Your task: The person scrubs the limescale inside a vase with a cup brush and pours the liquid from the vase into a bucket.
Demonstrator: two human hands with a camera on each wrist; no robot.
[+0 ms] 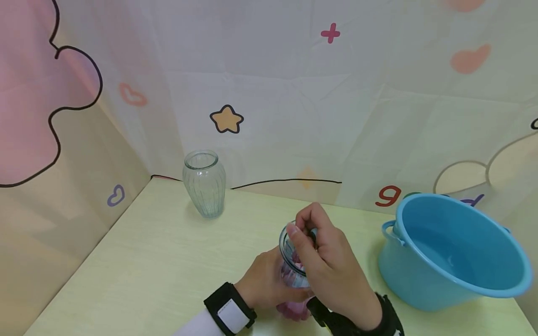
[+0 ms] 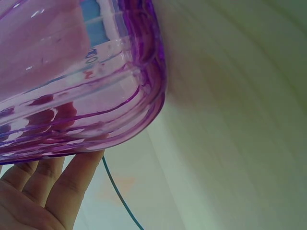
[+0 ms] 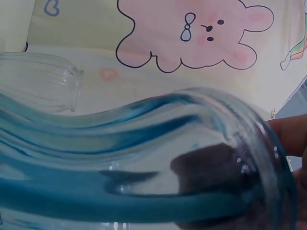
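I had the left grip (image 1: 265, 280) curled round the body of the tinted vase (image 1: 294, 281), probably to brace it while leaving its mouth reachable; the glass was front and centre, over or on the bench (image 1: 176, 270), though I couldn't tell whether its base touched. The right grip (image 1: 332, 263) was bent in at the rim, but from my end I couldn't tell how far it had closed, or on what. To the right stood the blue bucket (image 1: 416, 280), likely set aside for working room. Farther back, the clear vase (image 1: 205, 189) stood upright, presumably safe from knocks, near the printed backdrop (image 1: 269, 126).
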